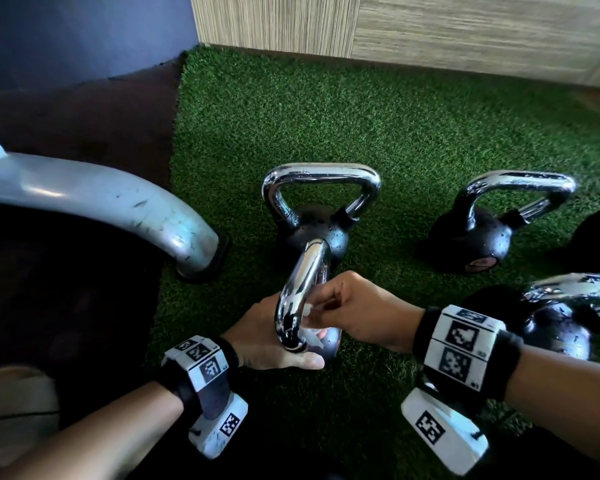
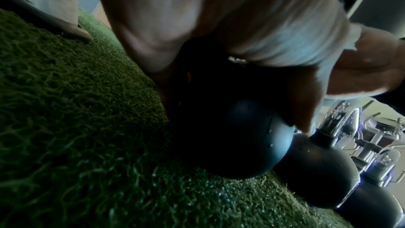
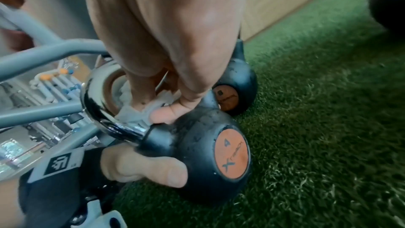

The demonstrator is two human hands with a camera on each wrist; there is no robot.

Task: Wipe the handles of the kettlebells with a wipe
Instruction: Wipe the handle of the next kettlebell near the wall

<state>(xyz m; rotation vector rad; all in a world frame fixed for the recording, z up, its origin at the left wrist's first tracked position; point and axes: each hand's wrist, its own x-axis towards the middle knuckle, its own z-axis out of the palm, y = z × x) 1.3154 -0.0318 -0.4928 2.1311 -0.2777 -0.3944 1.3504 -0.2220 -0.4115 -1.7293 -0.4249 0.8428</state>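
1. A black kettlebell [image 3: 197,155] lies tipped on green turf [image 3: 317,127], its orange disc [image 3: 232,153] facing the camera.
2. The right hand [image 3: 166,44] reaches down into the loop of the chrome handle [image 3: 98,103], its fingers curled and pinching a white wipe [image 3: 131,112] against the handle's inner side.
3. The left hand [image 3: 140,164] holds the kettlebell's body just below the handle, thumb lying along the black shell.
4. A second kettlebell [image 3: 238,82] stands just behind the first.
5. Grey frame tubes [image 3: 43,55] cross on the left.

Black kettlebell [image 3: 197,153] with orange disc [image 3: 232,153], chrome handle [image 1: 300,289], white wipe [image 3: 131,113], green turf [image 1: 361,126]
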